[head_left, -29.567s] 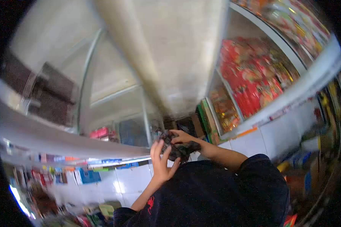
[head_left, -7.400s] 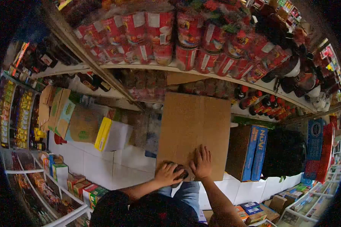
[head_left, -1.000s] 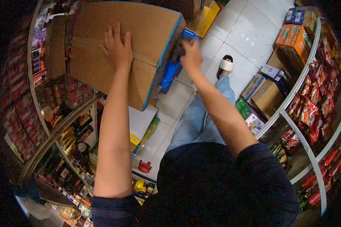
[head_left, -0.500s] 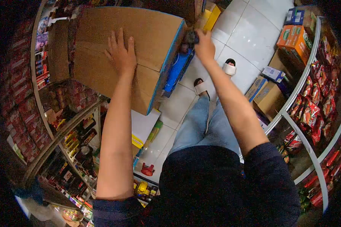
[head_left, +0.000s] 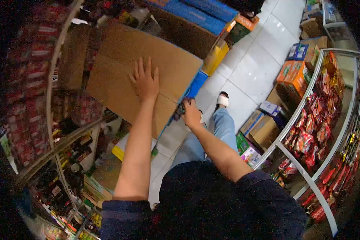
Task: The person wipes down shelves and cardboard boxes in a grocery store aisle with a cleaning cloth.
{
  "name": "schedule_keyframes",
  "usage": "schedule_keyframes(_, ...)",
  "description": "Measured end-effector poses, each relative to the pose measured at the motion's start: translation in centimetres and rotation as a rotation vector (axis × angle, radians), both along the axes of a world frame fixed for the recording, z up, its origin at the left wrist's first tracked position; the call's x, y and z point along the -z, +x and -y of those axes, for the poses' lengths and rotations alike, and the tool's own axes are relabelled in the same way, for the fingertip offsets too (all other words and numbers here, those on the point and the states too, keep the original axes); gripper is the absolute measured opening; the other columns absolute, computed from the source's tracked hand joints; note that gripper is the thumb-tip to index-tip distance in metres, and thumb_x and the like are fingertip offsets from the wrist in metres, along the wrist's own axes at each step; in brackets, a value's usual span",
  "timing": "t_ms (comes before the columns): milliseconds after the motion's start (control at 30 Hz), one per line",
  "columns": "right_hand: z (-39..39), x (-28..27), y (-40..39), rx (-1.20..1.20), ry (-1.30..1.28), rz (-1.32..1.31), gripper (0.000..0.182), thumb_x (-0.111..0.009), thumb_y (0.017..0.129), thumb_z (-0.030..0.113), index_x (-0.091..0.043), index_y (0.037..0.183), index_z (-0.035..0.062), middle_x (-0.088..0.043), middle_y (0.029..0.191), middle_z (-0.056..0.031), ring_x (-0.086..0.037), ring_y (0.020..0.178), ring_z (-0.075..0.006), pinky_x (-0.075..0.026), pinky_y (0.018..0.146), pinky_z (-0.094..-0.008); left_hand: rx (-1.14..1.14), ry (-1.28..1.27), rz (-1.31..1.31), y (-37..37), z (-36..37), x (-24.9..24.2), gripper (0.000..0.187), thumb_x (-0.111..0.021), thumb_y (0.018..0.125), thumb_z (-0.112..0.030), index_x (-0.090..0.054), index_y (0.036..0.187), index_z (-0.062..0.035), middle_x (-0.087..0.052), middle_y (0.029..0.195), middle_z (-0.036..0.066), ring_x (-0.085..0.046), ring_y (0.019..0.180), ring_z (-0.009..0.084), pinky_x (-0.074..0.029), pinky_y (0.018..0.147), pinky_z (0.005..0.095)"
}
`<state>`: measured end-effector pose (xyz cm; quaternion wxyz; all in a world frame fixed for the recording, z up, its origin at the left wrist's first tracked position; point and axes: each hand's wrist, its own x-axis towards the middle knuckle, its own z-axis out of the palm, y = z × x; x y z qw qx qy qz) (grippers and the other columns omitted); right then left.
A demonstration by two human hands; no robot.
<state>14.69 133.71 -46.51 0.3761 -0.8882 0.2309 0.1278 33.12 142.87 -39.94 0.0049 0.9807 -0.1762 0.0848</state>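
A large brown cardboard box with a blue edge stands in front of me. My left hand lies flat on its top, fingers spread. At the box's near right edge, my right hand is closed around a small, dark, crumpled-looking bundle; I cannot tell its exact kind. Just beyond that hand, a bright blue surface shows under the box's edge.
Blue boxes and a yellow carton stand beyond the box. White tiles form the floor. To the right, cartons and an orange box sit beside a rack of red packets. Packed shelves line the left.
My right hand has moved from the box's far right corner toward me along its edge, with the dark bundle. My left hand stays flat on top. The view has shifted and my feet have stepped.
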Motion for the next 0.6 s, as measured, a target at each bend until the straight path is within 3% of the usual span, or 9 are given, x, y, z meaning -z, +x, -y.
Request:
schedule_keyframes(100, 2.1, 2.4, 0.0, -0.142, 0.108, -0.001, 0.057, -0.070, 0.057, 0.010, -0.048, 0.108, 0.0033, -0.045, 0.110, -0.0193, -0.052, 0.094, -0.0354, -0.046, 0.074, -0.0420, 0.010, -0.027, -0.083, -0.2, 0.6, -1.0, 0.052, -0.038, 0.087, -0.039, -0.028, 0.133, -0.0174, -0.021, 0.139, 0.010, -0.016, 0.128, 0.0285, -0.009, 0.101, 0.0551)
schedule_keyframes(167, 4.1, 7.9, -0.2, -0.024, 0.445, 0.192, 0.055, -0.070, 0.056, 0.017, -0.052, 0.106, 0.0054, -0.055, 0.099, -0.0166, -0.056, 0.084, -0.0316, -0.045, 0.074, -0.0380, 0.038, 0.034, -0.104, -0.4, 0.8, -1.2, 0.056, -0.038, 0.086, -0.041, -0.025, 0.133, -0.0151, -0.020, 0.138, 0.013, -0.016, 0.128, 0.0325, -0.009, 0.099, 0.0596)
schedule_keyframes(200, 7.0, 2.4, 1.6, 0.206, 0.444, 0.009, 0.044, -0.070, 0.057, 0.018, -0.057, 0.096, 0.0013, -0.061, 0.089, -0.0174, -0.058, 0.082, -0.0292, -0.045, 0.075, -0.0356, 0.043, 0.040, -0.098, -0.2, 0.9, -1.4, 0.056, -0.038, 0.086, -0.041, -0.025, 0.133, -0.0151, -0.020, 0.138, 0.013, -0.016, 0.128, 0.0325, -0.009, 0.099, 0.0596)
schedule_keyframes(233, 9.2, -1.6, 3.1, 0.405, 0.408, 0.155, 0.037, -0.068, 0.060, 0.015, -0.059, 0.091, -0.0011, -0.063, 0.083, -0.0136, -0.059, 0.077, -0.0260, -0.046, 0.072, -0.0334, 0.053, 0.080, -0.138, 0.0, 1.0, -1.5, 0.058, -0.040, 0.085, -0.042, -0.024, 0.134, -0.0145, -0.019, 0.138, 0.014, -0.016, 0.127, 0.0339, -0.009, 0.097, 0.0615)
schedule_keyframes(267, 11.9, 2.2, 3.5, 0.488, 0.644, 0.224, 0.033, -0.063, 0.064, 0.009, -0.057, 0.094, -0.0025, -0.062, 0.086, -0.0111, -0.059, 0.077, -0.0214, -0.046, 0.072, -0.0307, 0.060, 0.118, -0.177, 0.2, 1.1, -1.6, 0.060, -0.041, 0.084, -0.042, -0.024, 0.134, -0.0139, -0.019, 0.138, 0.016, -0.016, 0.127, 0.0354, -0.010, 0.095, 0.0634)
schedule_keyframes(300, 14.1, 1.7, 4.7, 0.620, 0.819, 0.280, 0.032, -0.061, 0.066, -0.002, -0.053, 0.096, -0.0039, -0.061, 0.088, -0.0111, -0.058, 0.080, -0.0194, -0.046, 0.071, -0.0299, 0.057, 0.123, -0.180, 0.2, 1.1, -1.6, 0.060, -0.041, 0.084, -0.042, -0.024, 0.134, -0.0139, -0.019, 0.138, 0.016, -0.016, 0.127, 0.0354, -0.010, 0.095, 0.0634)
schedule_keyframes(333, 15.7, -2.5, 6.4, 0.652, 0.914, 0.354, 0.034, -0.061, 0.065, -0.002, -0.052, 0.098, -0.0028, -0.061, 0.087, -0.0088, -0.058, 0.080, -0.0188, -0.046, 0.073, -0.0288, 0.049, 0.097, -0.200, 0.2, 1.0, -1.6, 0.060, -0.042, 0.084, -0.042, -0.023, 0.134, -0.0140, -0.018, 0.138, 0.016, -0.016, 0.127, 0.0354, -0.011, 0.095, 0.0636)
schedule_keyframes(533, 15.5, -5.8, 14.9, 0.134, 0.696, 0.468, 0.044, -0.063, 0.066, 0.007, -0.049, 0.107, 0.0009, -0.056, 0.103, -0.0119, -0.053, 0.095, -0.0205, -0.041, 0.083, -0.0305, 0.052, 0.107, -0.241, 0.3, 0.9, -2.2, 0.065, -0.044, 0.081, -0.045, -0.023, 0.134, -0.0148, -0.018, 0.138, 0.015, -0.015, 0.127, 0.0351, -0.011, 0.095, 0.0620)
schedule_keyframes(600, 15.2, -7.4, 17.4, 0.223, 0.696, -0.020, 0.047, -0.064, 0.066, 0.014, -0.049, 0.110, 0.0020, -0.055, 0.107, -0.0130, -0.052, 0.098, -0.0228, -0.040, 0.086, -0.0328, 0.053, 0.120, -0.241, 0.5, 0.7, -2.0, 0.066, -0.045, 0.080, -0.046, -0.023, 0.134, -0.0150, -0.018, 0.138, 0.015, -0.014, 0.128, 0.0352, -0.011, 0.095, 0.0618)
